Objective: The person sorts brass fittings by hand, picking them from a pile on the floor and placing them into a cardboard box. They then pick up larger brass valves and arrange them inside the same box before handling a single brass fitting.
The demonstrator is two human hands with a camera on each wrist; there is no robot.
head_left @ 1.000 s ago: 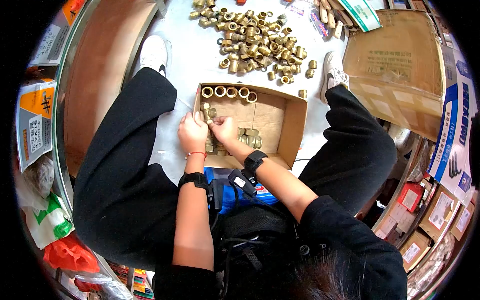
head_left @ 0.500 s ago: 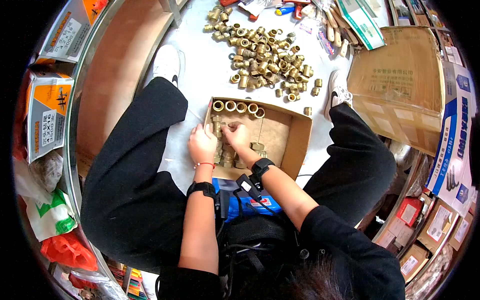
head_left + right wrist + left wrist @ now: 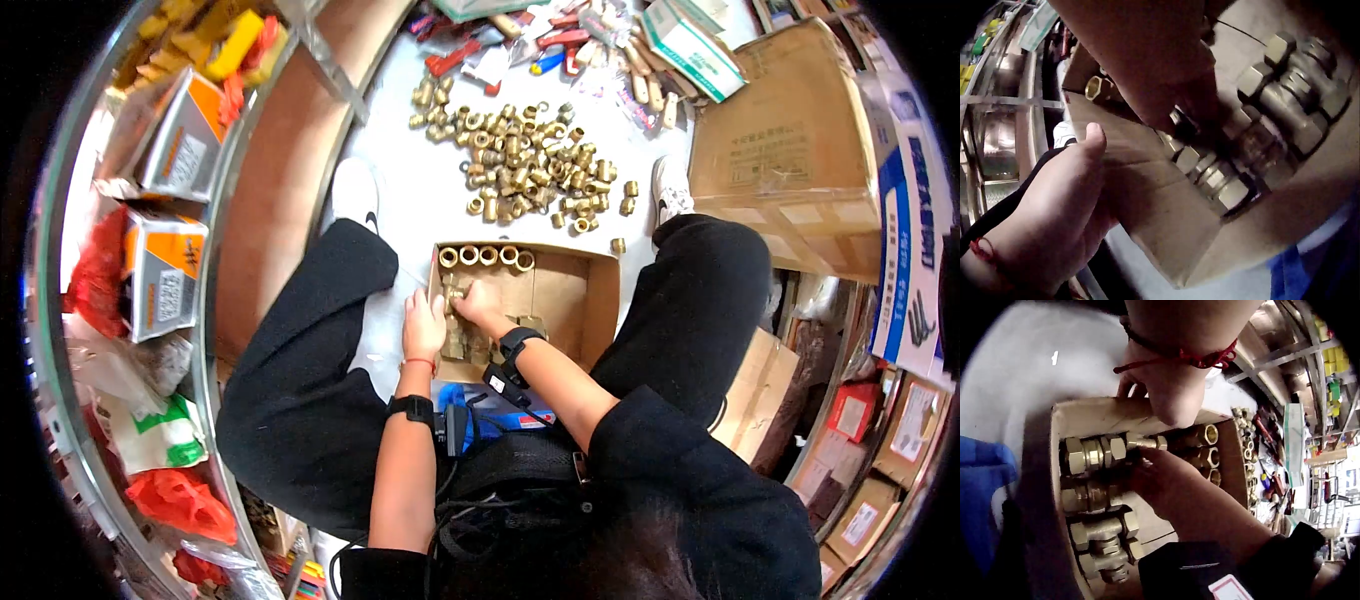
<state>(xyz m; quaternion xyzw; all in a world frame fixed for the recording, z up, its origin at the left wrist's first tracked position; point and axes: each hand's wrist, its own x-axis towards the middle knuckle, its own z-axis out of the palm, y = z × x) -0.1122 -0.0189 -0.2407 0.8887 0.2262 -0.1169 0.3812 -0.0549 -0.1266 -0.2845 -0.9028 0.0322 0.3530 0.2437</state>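
Observation:
A shallow cardboard box [image 3: 598,300] sits between the person's legs. The left hand [image 3: 423,325] lies along the outside of the box's left wall, fingers straight and thumb raised, as the right wrist view shows. Inside that wall, the right hand [image 3: 482,303] grips a brass fitting [image 3: 1155,442] with curled fingers; the fingertips are partly hidden. Larger nut-ended brass fittings [image 3: 1297,103] lie in rows on the near side of the box floor. Several brass sleeves [image 3: 1211,434] line the far wall at its left end.
Beyond the box is a loose pile of brass fittings [image 3: 520,170], with red-handled tools [image 3: 455,58] behind it. A large carton [image 3: 785,150] stands at the right. Shelves with orange-grey boxes [image 3: 168,280] flank the left side. A blue package [image 3: 480,420] lies near the waist.
The left hand has shifted from fingers over the left wall to lying straight along its outside. The right hand stays down in the box. The head view has shifted, showing more tools beyond the pile.

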